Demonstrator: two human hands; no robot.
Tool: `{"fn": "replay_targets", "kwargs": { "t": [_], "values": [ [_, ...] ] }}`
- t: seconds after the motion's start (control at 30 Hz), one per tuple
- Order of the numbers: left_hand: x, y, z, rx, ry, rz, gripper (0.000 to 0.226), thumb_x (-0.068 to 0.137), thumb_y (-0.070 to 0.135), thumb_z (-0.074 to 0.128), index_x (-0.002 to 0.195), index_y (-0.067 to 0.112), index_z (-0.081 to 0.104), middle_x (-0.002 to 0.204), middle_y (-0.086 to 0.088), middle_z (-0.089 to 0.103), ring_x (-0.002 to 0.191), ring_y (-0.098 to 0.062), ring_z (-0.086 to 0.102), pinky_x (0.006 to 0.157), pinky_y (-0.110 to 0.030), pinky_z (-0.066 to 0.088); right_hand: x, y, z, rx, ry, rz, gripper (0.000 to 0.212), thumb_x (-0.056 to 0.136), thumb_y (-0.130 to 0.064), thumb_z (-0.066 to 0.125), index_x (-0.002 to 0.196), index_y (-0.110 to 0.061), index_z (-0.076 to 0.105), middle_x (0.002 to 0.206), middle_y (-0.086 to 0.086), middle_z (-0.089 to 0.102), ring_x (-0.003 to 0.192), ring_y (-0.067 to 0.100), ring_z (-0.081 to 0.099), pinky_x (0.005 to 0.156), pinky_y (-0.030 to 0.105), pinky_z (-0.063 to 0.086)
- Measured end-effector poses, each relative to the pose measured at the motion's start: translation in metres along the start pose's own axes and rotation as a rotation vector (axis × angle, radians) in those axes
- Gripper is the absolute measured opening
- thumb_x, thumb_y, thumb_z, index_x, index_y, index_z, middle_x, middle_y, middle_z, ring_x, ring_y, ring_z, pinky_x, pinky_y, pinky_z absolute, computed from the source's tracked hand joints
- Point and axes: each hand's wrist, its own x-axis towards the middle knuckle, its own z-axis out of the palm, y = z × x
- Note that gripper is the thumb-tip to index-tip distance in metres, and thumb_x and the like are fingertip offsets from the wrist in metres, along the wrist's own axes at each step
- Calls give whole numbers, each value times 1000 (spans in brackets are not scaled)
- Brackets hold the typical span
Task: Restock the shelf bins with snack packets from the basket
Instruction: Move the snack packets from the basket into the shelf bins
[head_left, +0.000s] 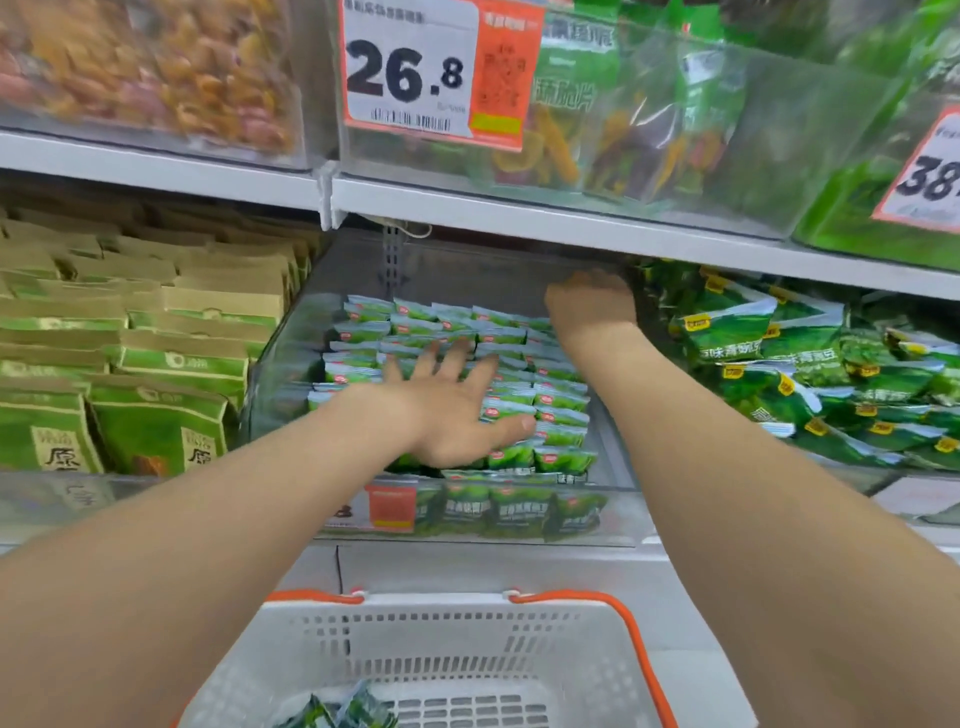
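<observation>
Small green snack packets (558, 400) stand in rows in a clear shelf bin (291, 358) at the middle of the lower shelf. My left hand (452, 410) lies flat on the rows with its fingers spread. My right hand (592, 306) reaches to the bin's back right corner with fingers curled downward; what they hold, if anything, is hidden. A white basket (447, 654) with orange handles sits below the shelf, and a few green packets (337, 712) lie at its bottom left.
Left of the bin stand brown-and-green bags (156, 374). On the right lies a heap of larger green packets (810, 374). The upper shelf (519, 208) carries clear bins with price tags (410, 67), close above my right hand.
</observation>
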Motion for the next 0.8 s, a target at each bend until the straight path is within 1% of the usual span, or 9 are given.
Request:
{"fn": "replay_targets", "kwargs": {
  "t": [0.1,0.17,0.33,0.47,0.6,0.7,0.73,0.77,0.8],
  "values": [
    [0,-2,0,12,-25,14,101,86,93,12,163,36,-19,171,0,-27,157,-32,-28,122,-69,-10,4,1,4,92,-65,9,42,101,2,47,140,-9,58,143,19,54,132,42,53,100,50,49],
    [-3,-5,0,13,-37,30,99,87,91,10,163,36,-20,172,1,-26,156,-30,-30,123,-67,-10,4,-3,6,101,-74,-7,43,100,6,47,140,-7,57,141,20,54,129,43,54,97,52,51],
    [-6,-8,1,9,-33,51,96,88,89,9,164,36,-17,173,3,-23,157,-27,-29,125,-65,-8,4,-6,6,135,17,-5,43,96,13,48,136,-1,56,135,23,55,123,43,55,96,48,50],
    [-9,-10,0,11,-14,69,95,91,87,12,164,35,-16,174,1,-20,158,-28,-25,126,-64,-6,0,-11,4,204,-50,48,40,96,13,49,135,4,55,135,25,54,123,42,57,97,44,51],
    [-13,-13,-6,70,12,-3,100,87,91,11,164,35,-18,174,0,-18,159,-36,-20,124,-65,-7,-7,-9,-14,381,-104,228,37,100,2,53,137,6,52,140,25,52,125,38,58,99,40,54],
    [-16,-18,-8,73,-22,-88,104,80,96,6,162,38,-22,172,3,-25,158,-38,-22,123,-68,-10,-23,-17,-25,456,-139,294,33,101,-13,54,130,2,60,137,22,58,123,36,62,95,38,54],
    [-17,-21,-8,69,-22,-97,104,78,98,5,161,40,-23,172,4,-25,158,-38,-21,123,-68,-9,-30,-22,-25,485,-190,287,33,103,-17,51,129,1,61,136,21,60,122,36,62,95,37,53],
    [-18,-23,-7,65,-17,-100,104,77,98,5,161,42,-23,172,5,-25,159,-37,-19,123,-68,-9,-38,-29,-24,522,-254,275,38,106,-21,45,133,3,58,140,21,58,125,37,60,99,38,52],
    [-19,-25,-6,65,-9,-97,104,76,99,4,160,44,-23,172,6,-26,159,-37,-18,123,-68,-9,-45,-34,-21,578,-311,278,46,109,-26,38,142,5,49,146,22,52,131,37,56,105,39,49]
  ]
}}
